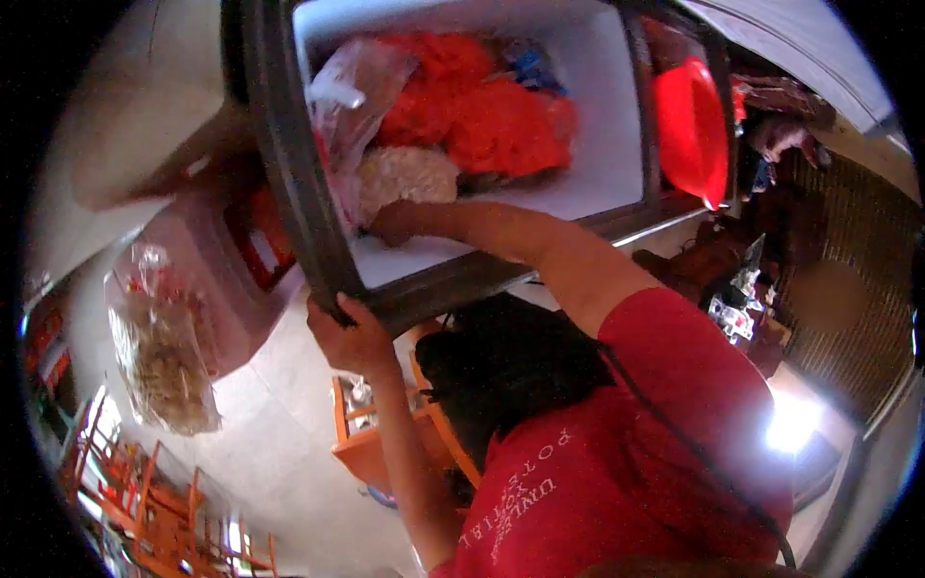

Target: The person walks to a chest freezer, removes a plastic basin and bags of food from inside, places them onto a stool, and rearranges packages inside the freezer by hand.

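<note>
My right hand point(400, 223) reaches down into an open chest freezer point(602, 173), at the lower edge of a clear bag of pale, lumpy food point(409, 178). Its fingers are in shadow and seem closed on that bag's edge. My left hand point(349, 332) grips the dark freezer rim point(303, 193) at its near left corner, thumb on top. Inside the freezer, red plastic bags point(482, 116) lie beyond the pale bag. A whitish clear plastic bag point(352, 91) rests against the left wall, and a blue package point(535, 69) is at the back.
Left of the freezer, a clear bag of pale food point(164, 356) sits by a pinkish plastic container point(217, 279). A red basin point(692, 135) stands on the right side. Orange wooden chairs point(159, 506) and a small wooden stool point(385, 448) are on the floor.
</note>
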### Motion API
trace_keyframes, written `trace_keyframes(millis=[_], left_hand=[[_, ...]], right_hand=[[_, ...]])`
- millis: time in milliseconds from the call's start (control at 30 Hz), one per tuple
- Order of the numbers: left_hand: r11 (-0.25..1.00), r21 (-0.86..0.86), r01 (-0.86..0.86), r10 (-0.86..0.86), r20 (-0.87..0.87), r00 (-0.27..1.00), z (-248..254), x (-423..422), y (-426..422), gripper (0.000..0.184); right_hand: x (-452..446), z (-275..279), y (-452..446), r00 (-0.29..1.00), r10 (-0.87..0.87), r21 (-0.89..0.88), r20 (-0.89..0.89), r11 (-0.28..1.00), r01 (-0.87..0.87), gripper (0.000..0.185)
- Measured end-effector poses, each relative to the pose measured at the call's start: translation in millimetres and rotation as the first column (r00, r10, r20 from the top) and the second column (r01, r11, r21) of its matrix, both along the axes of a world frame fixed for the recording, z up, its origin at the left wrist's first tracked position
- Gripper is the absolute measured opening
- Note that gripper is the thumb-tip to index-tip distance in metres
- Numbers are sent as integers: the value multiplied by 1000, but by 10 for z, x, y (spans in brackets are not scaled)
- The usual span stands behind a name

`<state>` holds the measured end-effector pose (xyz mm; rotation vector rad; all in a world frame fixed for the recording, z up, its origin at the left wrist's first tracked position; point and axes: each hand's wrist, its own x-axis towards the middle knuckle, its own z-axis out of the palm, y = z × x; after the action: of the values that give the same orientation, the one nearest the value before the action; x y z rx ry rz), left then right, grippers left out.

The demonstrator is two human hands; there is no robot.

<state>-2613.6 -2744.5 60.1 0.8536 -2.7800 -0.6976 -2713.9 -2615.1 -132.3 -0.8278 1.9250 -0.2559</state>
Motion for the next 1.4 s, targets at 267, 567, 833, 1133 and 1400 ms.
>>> trace_keyframes(millis=[267, 567, 833, 1133, 1400], left_hand=[[998, -66, 4, -5, -17, 1000, -119, 85, -19, 37], [998, -51, -40, 42, 23, 999, -75, 88, -92, 40], [998, -46, 38, -37, 19, 999, 30, 108, -200, 36], [995, -51, 82, -82, -9, 997, -36, 126, -251, 44], [997, -24, 77, -77, -1, 997, -99, 191, -200, 42]], right_hand=[[126, 212, 648, 894, -448, -176, -14, 881, 439, 37], [-494, 1699, 176, 501, -842, -494, 199, 355, 794, 27], [-1025, 2330, -1512, 685, -715, -795, 139, 332, 507, 28], [-1585, 1714, -3191, 845, -449, -663, -291, 731, 160, 35], [-1495, 1819, -3399, 879, -295, -640, -376, 768, -15, 50]])
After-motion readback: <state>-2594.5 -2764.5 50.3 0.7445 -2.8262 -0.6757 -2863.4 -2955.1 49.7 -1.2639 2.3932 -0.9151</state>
